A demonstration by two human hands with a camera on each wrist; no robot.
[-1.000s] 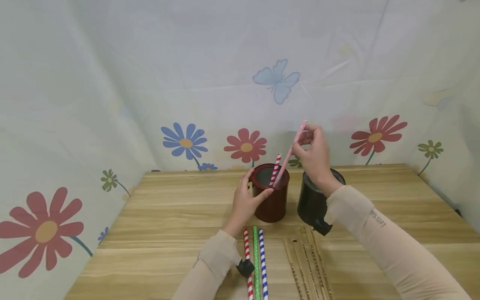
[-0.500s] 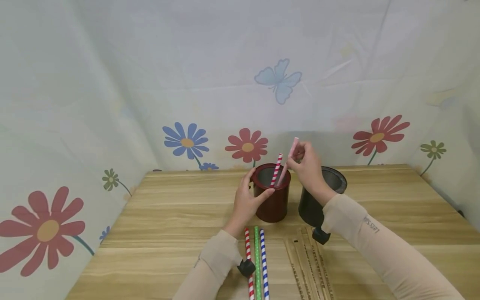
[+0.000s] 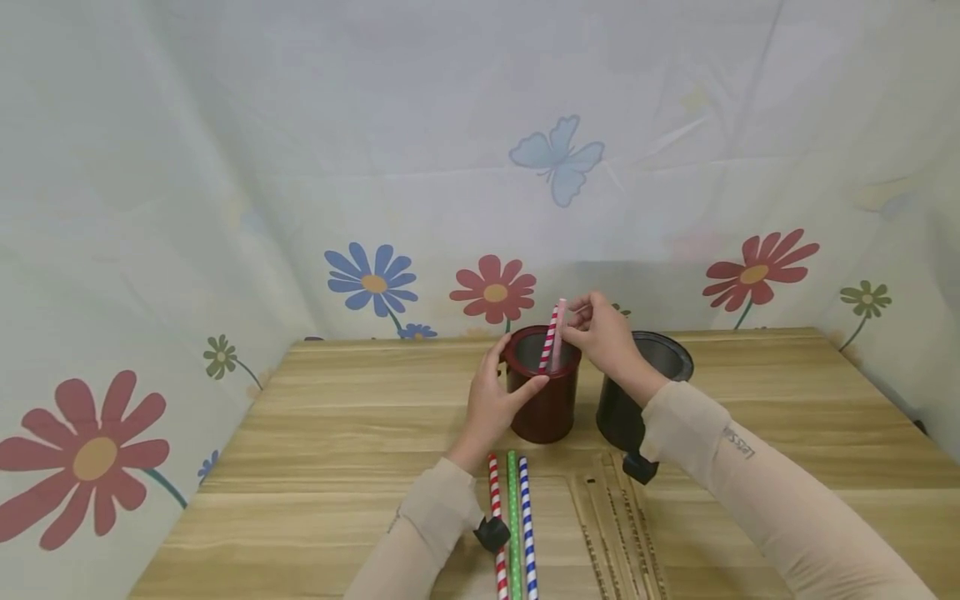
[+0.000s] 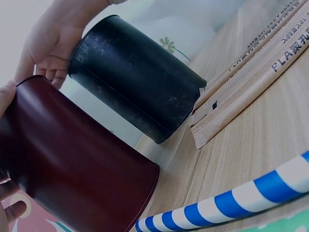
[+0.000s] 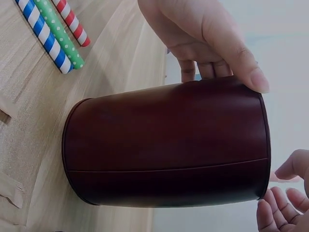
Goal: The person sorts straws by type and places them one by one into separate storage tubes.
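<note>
My left hand (image 3: 489, 404) holds a dark red cylindrical cup (image 3: 543, 417), thumb at the near rim and fingers round its left side. Inside the cup lean a red-and-white striped straw (image 3: 551, 337) and a pink straw (image 3: 561, 321), tops above the rim. My right hand (image 3: 606, 337) is just right of the pink straw, its thumb and fingertips beside the upper part. In the right wrist view these fingers (image 5: 277, 212) hang by the rim with a gap to the thumb. Both wrist views show the cup's smooth side; the straws inside are hidden there.
A black cup (image 3: 624, 408) stands right of the red one, partly behind my right forearm. Red-striped (image 3: 495, 487), green dotted (image 3: 513, 517) and blue-striped (image 3: 528, 525) straws lie in front, the red one under my left wrist. Printed brown paper-wrapped strips (image 3: 615, 525) lie to their right.
My right hand has come down and left with the pink straw, which has sunk into the red cup and stands more upright. Its fingers have come off the straw. The left hand has stayed put.
</note>
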